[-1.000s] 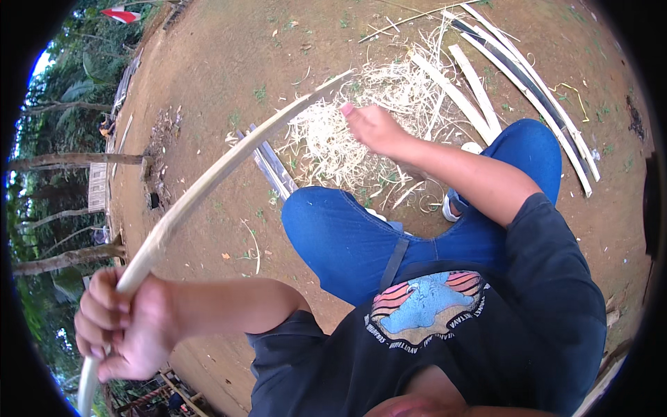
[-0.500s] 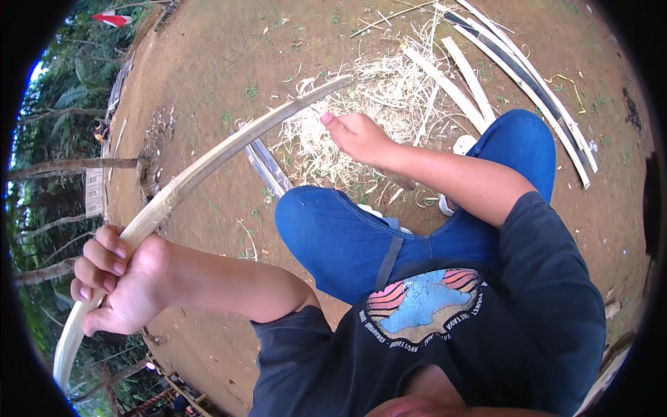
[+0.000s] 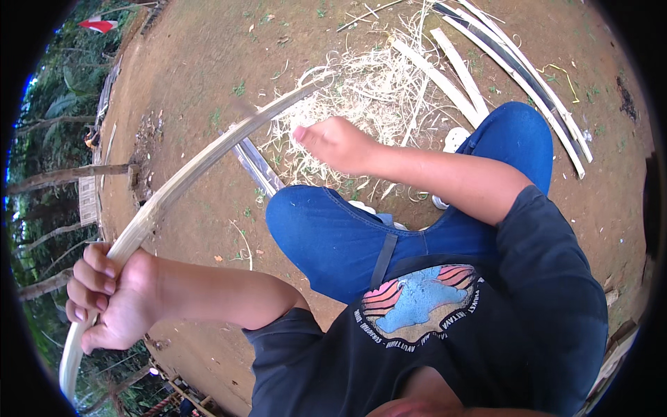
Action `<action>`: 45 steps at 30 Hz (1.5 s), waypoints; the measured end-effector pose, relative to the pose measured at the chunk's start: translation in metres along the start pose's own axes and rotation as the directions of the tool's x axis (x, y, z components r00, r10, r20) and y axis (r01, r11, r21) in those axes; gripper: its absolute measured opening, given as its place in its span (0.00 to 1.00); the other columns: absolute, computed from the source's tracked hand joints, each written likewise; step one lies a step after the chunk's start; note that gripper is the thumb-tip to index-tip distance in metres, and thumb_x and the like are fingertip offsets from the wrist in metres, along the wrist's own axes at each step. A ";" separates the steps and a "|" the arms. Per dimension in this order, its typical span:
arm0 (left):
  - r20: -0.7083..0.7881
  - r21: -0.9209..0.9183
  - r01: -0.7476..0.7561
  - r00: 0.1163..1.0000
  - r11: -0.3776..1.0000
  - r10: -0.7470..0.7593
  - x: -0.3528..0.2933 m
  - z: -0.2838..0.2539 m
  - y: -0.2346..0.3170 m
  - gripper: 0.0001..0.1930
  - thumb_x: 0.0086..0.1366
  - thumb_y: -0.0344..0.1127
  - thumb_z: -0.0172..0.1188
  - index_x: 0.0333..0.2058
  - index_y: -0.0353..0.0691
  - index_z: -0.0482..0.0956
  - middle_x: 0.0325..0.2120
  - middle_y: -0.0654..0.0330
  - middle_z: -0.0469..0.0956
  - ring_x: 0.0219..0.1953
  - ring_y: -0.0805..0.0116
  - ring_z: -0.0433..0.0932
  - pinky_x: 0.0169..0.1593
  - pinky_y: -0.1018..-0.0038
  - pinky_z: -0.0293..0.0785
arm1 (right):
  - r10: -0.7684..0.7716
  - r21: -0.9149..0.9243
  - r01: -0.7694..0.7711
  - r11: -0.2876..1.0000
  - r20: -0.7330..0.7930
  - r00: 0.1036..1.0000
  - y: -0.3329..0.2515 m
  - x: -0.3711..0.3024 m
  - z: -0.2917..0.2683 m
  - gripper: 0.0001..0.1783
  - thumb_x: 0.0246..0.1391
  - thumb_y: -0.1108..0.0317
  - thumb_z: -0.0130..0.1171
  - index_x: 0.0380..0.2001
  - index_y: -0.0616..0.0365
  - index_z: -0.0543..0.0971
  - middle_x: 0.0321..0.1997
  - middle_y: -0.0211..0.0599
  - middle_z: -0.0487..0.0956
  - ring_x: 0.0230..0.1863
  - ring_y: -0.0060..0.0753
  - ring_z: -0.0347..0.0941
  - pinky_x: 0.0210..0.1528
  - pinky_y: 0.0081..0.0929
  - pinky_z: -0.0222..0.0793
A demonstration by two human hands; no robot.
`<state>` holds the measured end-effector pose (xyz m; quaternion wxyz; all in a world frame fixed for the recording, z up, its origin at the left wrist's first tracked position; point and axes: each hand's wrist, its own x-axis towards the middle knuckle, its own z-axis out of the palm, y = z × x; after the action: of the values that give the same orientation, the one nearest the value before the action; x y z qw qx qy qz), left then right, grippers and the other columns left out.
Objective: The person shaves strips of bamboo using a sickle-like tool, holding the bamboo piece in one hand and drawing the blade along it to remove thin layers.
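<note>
While a long pale strip [image 3: 163,198] of split wood or bamboo is held out, the fingers of the left hand [image 3: 114,295], at eight o'clock, are closed tightly around it near its lower end. From that grip it is arched upward, its far end lying over a heap of curled shavings [image 3: 368,90] at twelve o'clock. Nearer the centre, also at twelve, the right hand [image 3: 337,144] is seen with fingers curled and thumb pointed toward nine; whether a tool is held cannot be told. A blurred dark sliver [image 3: 243,107], perhaps a blade's tip, is visible at eleven, just beside the strip.

Shaving the strip down is judged to be the step in hand; for the next move, a firm left grip and a shallow, steady blade angle would be called for.

Farther out, two flat strips [image 3: 458,73] are laid on the brown ground [image 3: 194,76] at one o'clock, longer dark-and-pale strips [image 3: 517,69] at two, and narrow strips [image 3: 257,167] at ten, by the left knee [image 3: 299,215].
</note>
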<state>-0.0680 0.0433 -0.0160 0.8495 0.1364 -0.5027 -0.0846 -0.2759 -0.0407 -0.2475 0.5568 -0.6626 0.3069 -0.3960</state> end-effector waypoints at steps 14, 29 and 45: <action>-0.058 -0.166 -0.177 0.984 0.970 0.170 0.050 -0.027 0.064 0.28 0.69 0.60 0.36 0.15 0.49 0.64 0.08 0.72 0.59 0.10 0.78 0.52 0.15 0.79 0.53 | 0.459 -0.068 -0.469 0.881 -0.124 0.880 0.094 0.008 -0.033 0.41 0.63 0.28 0.32 0.10 0.50 0.63 0.10 0.26 0.62 0.12 0.24 0.61 0.20 0.29 0.65; -0.210 0.175 0.435 0.893 0.883 -0.398 -0.156 -0.060 -0.195 0.32 0.71 0.69 0.26 0.25 0.47 0.59 0.13 0.69 0.57 0.13 0.78 0.55 0.16 0.80 0.55 | 0.572 0.166 -0.549 0.819 -0.292 0.766 0.144 -0.002 -0.009 0.39 0.64 0.29 0.28 0.13 0.49 0.63 0.11 0.26 0.62 0.16 0.23 0.66 0.28 0.30 0.70; -0.358 0.311 0.572 0.810 0.759 -0.464 -0.155 -0.120 -0.254 0.33 0.69 0.72 0.23 0.25 0.48 0.58 0.13 0.69 0.55 0.12 0.77 0.53 0.15 0.79 0.51 | 0.613 0.106 -0.607 0.788 -0.037 0.789 0.236 -0.010 0.045 0.41 0.65 0.31 0.29 0.12 0.51 0.66 0.10 0.28 0.64 0.13 0.27 0.61 0.19 0.36 0.64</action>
<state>-0.0386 -0.1367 -0.2803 0.8029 0.4532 -0.3353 -0.1937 -0.2339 -0.0548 -0.4840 0.6724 -0.4887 0.5058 -0.2308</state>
